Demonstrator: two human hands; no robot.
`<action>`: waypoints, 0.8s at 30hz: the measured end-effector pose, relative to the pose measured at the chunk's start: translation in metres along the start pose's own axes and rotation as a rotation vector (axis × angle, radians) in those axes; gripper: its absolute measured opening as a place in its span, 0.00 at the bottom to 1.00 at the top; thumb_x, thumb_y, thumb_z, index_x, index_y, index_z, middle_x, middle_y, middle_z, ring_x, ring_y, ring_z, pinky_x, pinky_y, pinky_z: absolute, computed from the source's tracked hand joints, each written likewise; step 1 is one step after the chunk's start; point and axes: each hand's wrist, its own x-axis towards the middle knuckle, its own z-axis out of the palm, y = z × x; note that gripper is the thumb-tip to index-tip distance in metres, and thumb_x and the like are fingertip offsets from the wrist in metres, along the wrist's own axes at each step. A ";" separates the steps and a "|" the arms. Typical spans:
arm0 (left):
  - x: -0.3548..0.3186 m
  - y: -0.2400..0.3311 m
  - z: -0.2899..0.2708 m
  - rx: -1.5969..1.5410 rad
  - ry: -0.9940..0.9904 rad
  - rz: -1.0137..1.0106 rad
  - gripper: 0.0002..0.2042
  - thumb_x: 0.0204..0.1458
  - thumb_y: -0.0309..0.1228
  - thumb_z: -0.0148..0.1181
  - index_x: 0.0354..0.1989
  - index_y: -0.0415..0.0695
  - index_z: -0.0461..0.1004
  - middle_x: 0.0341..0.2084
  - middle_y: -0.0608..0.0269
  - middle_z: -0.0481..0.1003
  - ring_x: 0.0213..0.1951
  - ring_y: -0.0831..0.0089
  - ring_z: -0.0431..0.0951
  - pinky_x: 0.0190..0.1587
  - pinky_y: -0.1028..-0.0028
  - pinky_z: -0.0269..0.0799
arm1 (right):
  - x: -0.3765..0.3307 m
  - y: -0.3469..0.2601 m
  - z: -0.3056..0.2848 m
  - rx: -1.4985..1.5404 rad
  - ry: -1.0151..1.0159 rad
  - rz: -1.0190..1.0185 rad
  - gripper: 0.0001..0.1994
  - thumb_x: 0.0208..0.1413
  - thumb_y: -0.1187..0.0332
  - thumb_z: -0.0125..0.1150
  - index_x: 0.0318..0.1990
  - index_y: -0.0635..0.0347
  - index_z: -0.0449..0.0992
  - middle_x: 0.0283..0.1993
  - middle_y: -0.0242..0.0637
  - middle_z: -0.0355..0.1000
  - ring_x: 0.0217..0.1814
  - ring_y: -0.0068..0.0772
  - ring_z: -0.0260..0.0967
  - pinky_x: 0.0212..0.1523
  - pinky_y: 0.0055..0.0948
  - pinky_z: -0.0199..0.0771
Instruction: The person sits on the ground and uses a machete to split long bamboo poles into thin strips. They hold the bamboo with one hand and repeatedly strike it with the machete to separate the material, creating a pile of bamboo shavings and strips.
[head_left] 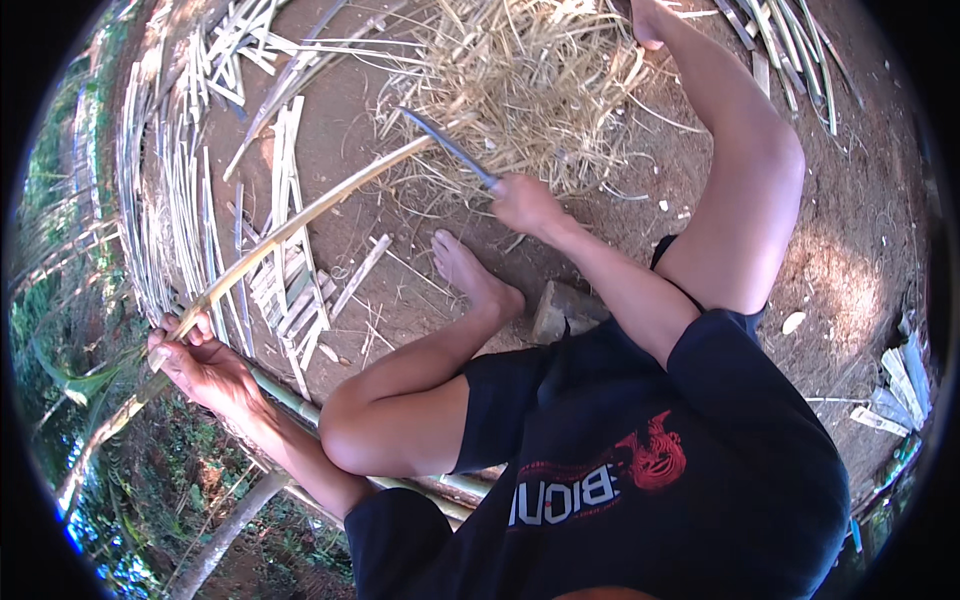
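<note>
My left hand [205,372], palm upward at the far left, is closed round the near end of a long, pale yellow bamboo strip [300,222]. The strip slants away to the right, up to the middle of the ground in front of me. In my right hand [528,208] is a knife with a long, slightly curved dark blade [445,143]; the fist wraps its handle, which is mostly hidden. The blade crosses at the strip's far end; whether they touch I cannot tell. Beneath them lies a heap of thin bamboo shavings [520,90].
Split bamboo strips [170,200] lie in a long row at left, with short pieces [290,290] beside them. More strips [790,45] lie at the far right. A wooden block [560,310] sits between my legs. Bamboo poles [285,395] and greenery border the left side.
</note>
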 end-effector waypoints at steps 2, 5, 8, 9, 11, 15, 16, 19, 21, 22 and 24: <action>0.000 0.024 0.003 -0.854 -0.015 -0.322 0.18 0.51 0.41 0.66 0.43 0.45 0.67 0.41 0.60 0.69 0.42 0.66 0.69 0.43 0.66 0.72 | -0.029 -0.031 0.000 -0.011 -0.025 -0.172 0.12 0.52 0.63 0.54 0.35 0.64 0.76 0.32 0.54 0.76 0.37 0.55 0.75 0.43 0.47 0.74; 0.003 0.034 0.005 -0.909 -0.052 -0.344 0.14 0.51 0.41 0.66 0.35 0.49 0.68 0.40 0.64 0.70 0.42 0.70 0.69 0.41 0.70 0.71 | -0.013 0.013 0.016 0.023 0.037 -0.200 0.12 0.50 0.64 0.56 0.36 0.64 0.75 0.31 0.53 0.76 0.36 0.53 0.76 0.42 0.46 0.75; 0.010 0.045 0.009 -0.957 -0.090 -0.313 0.11 0.52 0.39 0.65 0.32 0.50 0.68 0.40 0.65 0.70 0.43 0.71 0.69 0.40 0.71 0.70 | 0.035 0.053 -0.003 0.072 0.011 0.160 0.14 0.50 0.65 0.55 0.40 0.66 0.77 0.34 0.55 0.76 0.36 0.49 0.77 0.40 0.43 0.75; 0.009 0.029 0.006 -0.955 -0.095 -0.298 0.11 0.52 0.39 0.64 0.32 0.50 0.68 0.40 0.65 0.71 0.43 0.71 0.69 0.40 0.72 0.70 | 0.032 0.047 -0.006 0.035 -0.031 0.130 0.14 0.50 0.64 0.55 0.39 0.65 0.78 0.34 0.55 0.76 0.36 0.49 0.77 0.41 0.44 0.75; 0.004 0.026 0.004 -0.938 -0.071 -0.322 0.11 0.52 0.38 0.65 0.32 0.51 0.68 0.39 0.66 0.70 0.41 0.72 0.69 0.39 0.72 0.69 | 0.013 0.003 -0.014 -0.012 -0.071 0.053 0.13 0.50 0.64 0.55 0.37 0.64 0.79 0.32 0.54 0.76 0.36 0.49 0.76 0.43 0.44 0.76; 0.003 0.036 0.017 -0.937 -0.030 -0.370 0.12 0.52 0.38 0.65 0.31 0.52 0.66 0.33 0.70 0.66 0.36 0.75 0.65 0.37 0.73 0.68 | -0.002 -0.003 0.005 -0.111 -0.014 -0.139 0.10 0.49 0.66 0.55 0.35 0.62 0.77 0.31 0.52 0.76 0.36 0.48 0.76 0.43 0.44 0.76; 0.007 0.023 0.019 -0.952 -0.049 -0.363 0.12 0.52 0.38 0.65 0.31 0.52 0.65 0.32 0.70 0.65 0.34 0.76 0.64 0.37 0.73 0.68 | 0.000 0.008 0.005 -0.138 0.001 -0.139 0.10 0.49 0.66 0.56 0.35 0.62 0.77 0.31 0.51 0.76 0.36 0.48 0.76 0.43 0.45 0.76; 0.012 0.036 0.013 -0.978 -0.059 -0.300 0.12 0.52 0.38 0.65 0.31 0.52 0.65 0.32 0.72 0.64 0.35 0.78 0.63 0.39 0.73 0.68 | 0.039 0.046 -0.008 -0.005 0.033 0.115 0.11 0.49 0.65 0.56 0.35 0.62 0.77 0.31 0.51 0.76 0.36 0.50 0.76 0.41 0.45 0.75; 0.013 0.012 0.005 -1.012 -0.093 -0.372 0.11 0.53 0.39 0.63 0.32 0.52 0.66 0.34 0.70 0.66 0.37 0.73 0.65 0.40 0.67 0.69 | 0.030 0.030 -0.005 0.095 -0.059 0.151 0.11 0.50 0.65 0.55 0.35 0.63 0.77 0.32 0.52 0.76 0.36 0.51 0.76 0.40 0.46 0.75; 0.007 0.017 0.013 -0.963 -0.072 -0.386 0.12 0.53 0.40 0.63 0.31 0.51 0.66 0.34 0.70 0.66 0.36 0.73 0.65 0.39 0.67 0.69 | 0.010 -0.001 -0.013 0.028 -0.062 0.070 0.12 0.50 0.65 0.55 0.36 0.63 0.77 0.32 0.53 0.75 0.36 0.50 0.76 0.40 0.45 0.75; 0.004 0.043 0.023 -0.863 -0.008 -0.382 0.13 0.53 0.41 0.63 0.31 0.51 0.66 0.34 0.69 0.66 0.35 0.72 0.65 0.39 0.67 0.69 | -0.002 -0.012 0.003 -0.038 -0.013 -0.118 0.11 0.50 0.66 0.55 0.39 0.60 0.77 0.32 0.53 0.76 0.36 0.50 0.76 0.41 0.44 0.75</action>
